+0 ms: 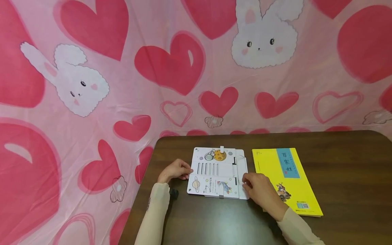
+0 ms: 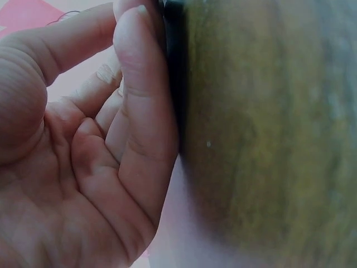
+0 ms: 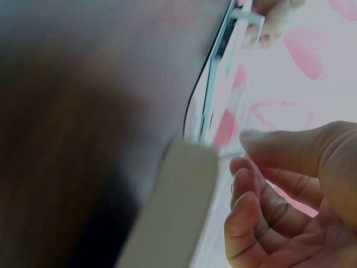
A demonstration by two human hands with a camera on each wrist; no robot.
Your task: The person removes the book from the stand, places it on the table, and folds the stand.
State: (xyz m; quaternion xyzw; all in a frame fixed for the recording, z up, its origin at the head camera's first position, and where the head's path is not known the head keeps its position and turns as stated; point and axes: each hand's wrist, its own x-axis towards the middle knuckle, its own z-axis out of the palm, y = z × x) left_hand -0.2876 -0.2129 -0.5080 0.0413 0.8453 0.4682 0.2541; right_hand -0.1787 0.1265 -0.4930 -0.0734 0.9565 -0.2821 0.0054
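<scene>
A white book stand (image 1: pixel 226 169) printed with "Tiny universe", planets and an astronaut lies flat on the table, its clips at the upper and lower edges. At its left edge, my left hand (image 1: pixel 178 169) holds on with curled fingers; in the left wrist view the thumb and index fingertip come together, and their contact with the stand is cut off. My right hand (image 1: pixel 260 189) is at the stand's right side, by a raised panel. In the right wrist view its thumb (image 3: pixel 279 146) and index finger pinch a thin part there.
A yellow book (image 1: pixel 284 183) with a blue title panel lies right of the stand, partly behind my right hand. The dark wooden table (image 1: pixel 208 221) ends at a rounded far edge. Behind it hangs a pink cloth (image 1: pixel 147 30) with hearts and rabbits.
</scene>
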